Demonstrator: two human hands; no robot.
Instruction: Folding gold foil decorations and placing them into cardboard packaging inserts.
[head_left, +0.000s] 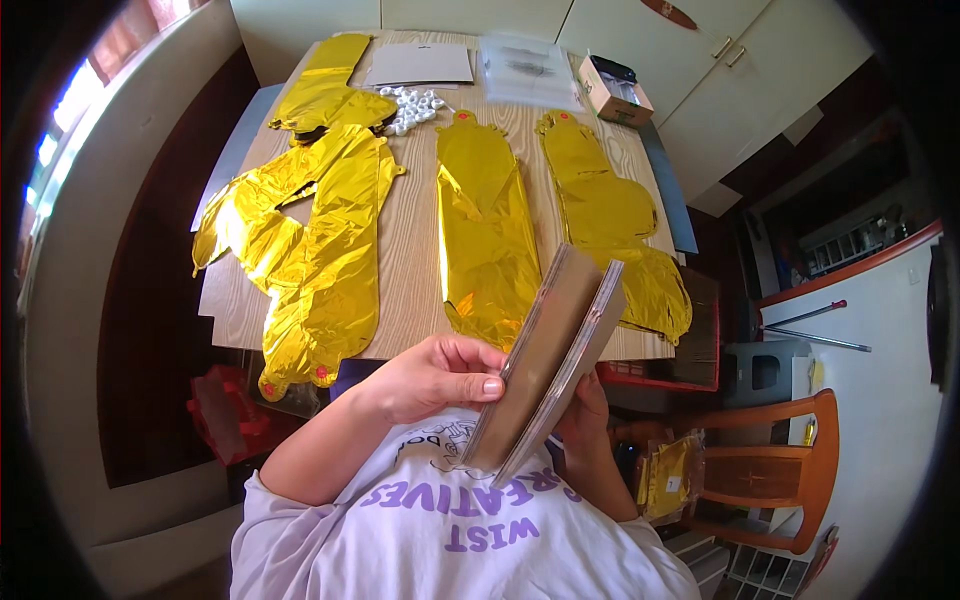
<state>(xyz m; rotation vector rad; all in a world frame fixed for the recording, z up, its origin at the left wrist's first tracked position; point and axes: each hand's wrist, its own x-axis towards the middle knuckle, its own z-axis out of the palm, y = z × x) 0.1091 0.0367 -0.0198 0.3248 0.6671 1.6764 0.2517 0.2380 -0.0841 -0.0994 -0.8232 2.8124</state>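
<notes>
Cardboard stack (548, 345), seemingly mid-split
Left hand (432, 380) pinches one half; right hand (584, 412), partly hidden, grips the rest alongside. Full separation needs steadiness imo.

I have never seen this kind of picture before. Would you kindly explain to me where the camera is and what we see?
There is no machine here, only a person working bare-handed. The one picture comes from a wide fisheye camera on the head, looking down, so straight edges bend. The left hand and right hand hold two flat brown stacks; I cannot tell whether they are joined. On the wooden table lie shiny gold foil shapes, a cluster of small white pieces, a grey sheet, a clear plastic sheet and an open box.
</notes>
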